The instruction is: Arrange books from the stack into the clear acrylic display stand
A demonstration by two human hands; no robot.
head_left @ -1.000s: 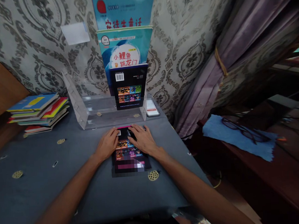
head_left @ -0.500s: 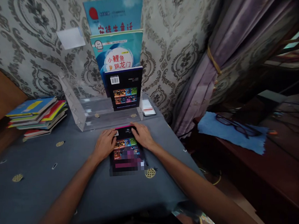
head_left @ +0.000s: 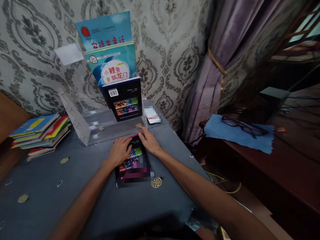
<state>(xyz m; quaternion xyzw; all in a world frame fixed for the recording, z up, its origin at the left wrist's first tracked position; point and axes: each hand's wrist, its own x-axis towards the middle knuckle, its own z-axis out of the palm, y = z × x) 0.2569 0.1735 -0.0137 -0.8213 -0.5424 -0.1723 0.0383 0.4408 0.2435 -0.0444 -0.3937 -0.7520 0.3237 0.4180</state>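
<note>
A book (head_left: 136, 152) with a black cover and rows of small coloured pictures lies flat on the cloth-covered table; its near part is pixelated. My left hand (head_left: 120, 151) rests across its upper left part, fingers stretched along the top and thumb on the cover. My right hand (head_left: 150, 142) lies at the upper right corner, thumb by the cover and forefinger reaching past the top edge. Just beyond, a clear acrylic stand (head_left: 95, 133) bears a similar black book (head_left: 126, 100), a teal book (head_left: 115, 66) and a blue book (head_left: 104, 29) in rising tiers.
A pile of books (head_left: 40, 134) sits at the left of the table (head_left: 91, 205). A white card (head_left: 69, 54) stands up behind the stand's left end. To the right are a curtain (head_left: 201, 80) and a dark red surface with glasses (head_left: 244, 127) on a blue cloth (head_left: 215, 129).
My left hand has slid right over the flat book, covering its barcode. My right hand stays by the top right corner. The camera view has shifted.
</note>
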